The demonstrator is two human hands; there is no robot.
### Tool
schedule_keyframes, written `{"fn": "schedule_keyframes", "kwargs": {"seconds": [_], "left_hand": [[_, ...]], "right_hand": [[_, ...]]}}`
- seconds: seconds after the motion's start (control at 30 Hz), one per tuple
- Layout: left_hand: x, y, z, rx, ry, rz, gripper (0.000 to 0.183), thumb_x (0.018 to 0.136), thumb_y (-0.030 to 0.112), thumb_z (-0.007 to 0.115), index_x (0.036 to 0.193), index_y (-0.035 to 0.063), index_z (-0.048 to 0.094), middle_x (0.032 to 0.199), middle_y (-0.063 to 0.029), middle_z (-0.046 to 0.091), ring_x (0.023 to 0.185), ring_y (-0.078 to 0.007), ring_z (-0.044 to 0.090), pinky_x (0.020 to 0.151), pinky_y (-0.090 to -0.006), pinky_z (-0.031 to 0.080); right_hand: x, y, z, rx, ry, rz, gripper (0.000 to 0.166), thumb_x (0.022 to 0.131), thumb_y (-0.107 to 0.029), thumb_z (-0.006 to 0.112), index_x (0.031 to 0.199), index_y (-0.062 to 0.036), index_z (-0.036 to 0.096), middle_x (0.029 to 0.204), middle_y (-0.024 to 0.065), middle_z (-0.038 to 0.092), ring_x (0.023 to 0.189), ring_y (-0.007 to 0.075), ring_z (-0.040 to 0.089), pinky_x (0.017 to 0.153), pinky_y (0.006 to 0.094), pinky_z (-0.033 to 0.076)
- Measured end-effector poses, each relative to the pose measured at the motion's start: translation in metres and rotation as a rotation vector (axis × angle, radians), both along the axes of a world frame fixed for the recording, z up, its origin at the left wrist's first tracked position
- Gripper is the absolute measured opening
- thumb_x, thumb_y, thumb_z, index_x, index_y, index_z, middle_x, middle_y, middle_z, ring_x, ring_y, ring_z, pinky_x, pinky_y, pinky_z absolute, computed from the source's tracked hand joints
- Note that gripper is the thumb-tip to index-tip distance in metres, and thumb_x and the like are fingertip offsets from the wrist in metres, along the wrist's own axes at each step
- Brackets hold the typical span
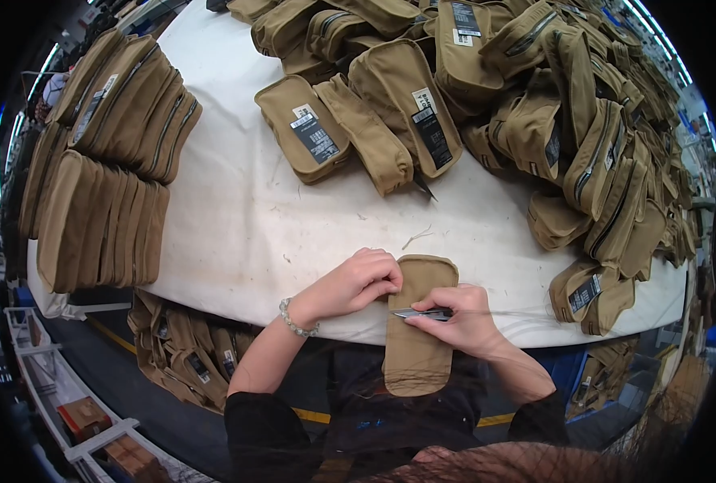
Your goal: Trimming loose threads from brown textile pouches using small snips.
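Note:
A tan fabric pouch [421,362] lies at the table's near edge, its lower half hanging over towards my lap. My left hand [373,281] pinches the pouch's upper left edge between thumb and fingers; whether a thread is in the pinch cannot be told. My right hand [457,314] rests over the pouch's right side and holds small metal thread snips [433,314], their tips pointing left across the fabric. A bracelet of pale beads [294,320] circles my left wrist.
Stacked tan pouches [104,223] stand at the table's left. A heap of tagged pouches [533,121] covers the back and right. Loose thread [417,235] lies on the white-covered table [231,241]. More pouches [195,356] are below the table's left edge.

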State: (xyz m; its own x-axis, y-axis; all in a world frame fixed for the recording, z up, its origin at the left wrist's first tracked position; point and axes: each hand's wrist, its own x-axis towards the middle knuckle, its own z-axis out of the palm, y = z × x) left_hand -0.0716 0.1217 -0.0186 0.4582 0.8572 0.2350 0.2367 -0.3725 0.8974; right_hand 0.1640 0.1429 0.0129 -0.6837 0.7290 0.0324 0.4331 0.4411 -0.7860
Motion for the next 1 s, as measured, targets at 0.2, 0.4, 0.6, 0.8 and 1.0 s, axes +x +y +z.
{"fn": "schedule_keyframes", "kwargs": {"seconds": [0.2,0.4,0.6,0.8,1.0], "left_hand": [[-0.001,0.000,0.000,-0.028,-0.040,-0.011,0.006,0.089,0.007,0.060,0.087,0.0054,0.055,0.083,-0.0059,0.055,0.084,-0.0243,0.053,0.088,-0.0347,0.040],[-0.002,-0.001,0.000,-0.032,-0.027,-0.018,0.006,0.090,0.008,0.059,0.088,0.0057,0.053,0.083,-0.0057,0.055,0.084,-0.0243,0.053,0.089,-0.0348,0.039],[-0.001,0.000,-0.003,-0.018,-0.028,0.003,0.005,0.086,0.003,0.061,0.087,0.0060,0.057,0.085,-0.0040,0.059,0.084,-0.0225,0.056,0.088,-0.0333,0.040],[-0.001,0.000,-0.004,-0.001,-0.036,-0.013,0.007,0.087,0.006,0.060,0.088,0.0052,0.054,0.083,-0.0065,0.055,0.084,-0.0251,0.054,0.087,-0.0356,0.041],[-0.001,0.000,-0.004,-0.010,-0.029,-0.007,0.006,0.085,0.003,0.062,0.087,0.0062,0.058,0.085,-0.0043,0.060,0.084,-0.0229,0.056,0.087,-0.0335,0.041]], "right_hand": [[0.006,0.001,0.007,-0.008,0.100,0.021,0.018,0.071,-0.023,0.082,0.075,-0.0096,0.071,0.068,0.0027,0.067,0.052,0.0190,0.060,0.049,0.0281,0.043],[0.013,-0.019,0.007,0.269,0.026,0.034,0.018,0.069,-0.025,0.083,0.078,-0.0145,0.072,0.059,-0.0035,0.058,0.048,0.0137,0.052,0.047,0.0282,0.029],[0.010,-0.023,0.009,0.407,-0.050,0.051,0.019,0.068,-0.025,0.083,0.080,-0.0162,0.071,0.057,-0.0054,0.052,0.047,0.0113,0.049,0.047,0.0290,0.026],[0.010,-0.023,0.008,0.424,-0.098,0.086,0.025,0.064,-0.023,0.087,0.081,-0.0155,0.071,0.062,-0.0046,0.063,0.051,0.0100,0.057,0.049,0.0275,0.027],[0.008,-0.023,0.009,0.448,-0.065,0.083,0.020,0.068,-0.024,0.083,0.081,-0.0164,0.071,0.057,-0.0056,0.050,0.047,0.0106,0.049,0.046,0.0286,0.025]]}}
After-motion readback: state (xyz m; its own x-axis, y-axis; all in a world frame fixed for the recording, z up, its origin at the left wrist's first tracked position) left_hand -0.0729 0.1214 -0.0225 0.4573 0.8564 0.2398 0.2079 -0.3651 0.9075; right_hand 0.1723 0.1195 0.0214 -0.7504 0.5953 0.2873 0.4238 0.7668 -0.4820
